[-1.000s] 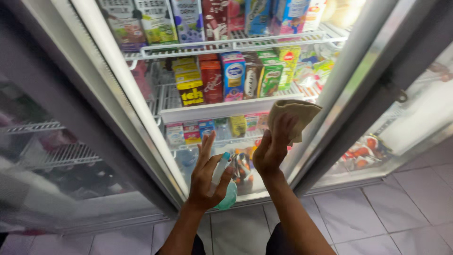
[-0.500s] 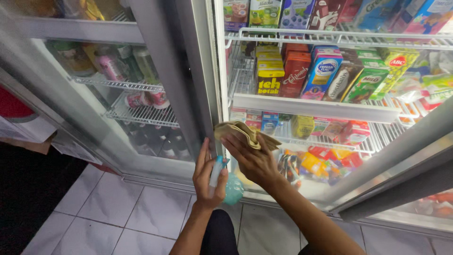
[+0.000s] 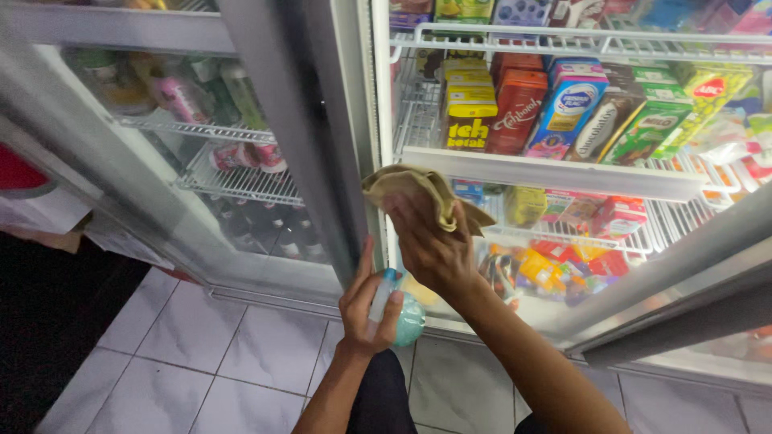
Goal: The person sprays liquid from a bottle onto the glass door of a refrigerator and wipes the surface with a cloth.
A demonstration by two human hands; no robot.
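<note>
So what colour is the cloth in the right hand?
Tan-beige cloth, bunched in the right hand; head view.

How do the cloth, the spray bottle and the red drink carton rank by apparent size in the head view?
1. Cloth, bunched in the right hand.
2. Red drink carton, close to the cloth; it sits farther back, so that order is unsure.
3. Spray bottle in the left hand, partly hidden.

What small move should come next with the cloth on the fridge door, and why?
Probably sweep the cloth sideways across the glass door. The right hand presses it against the glass near the frame, and the left hand holds the spray bottle low, aimed away.
</note>
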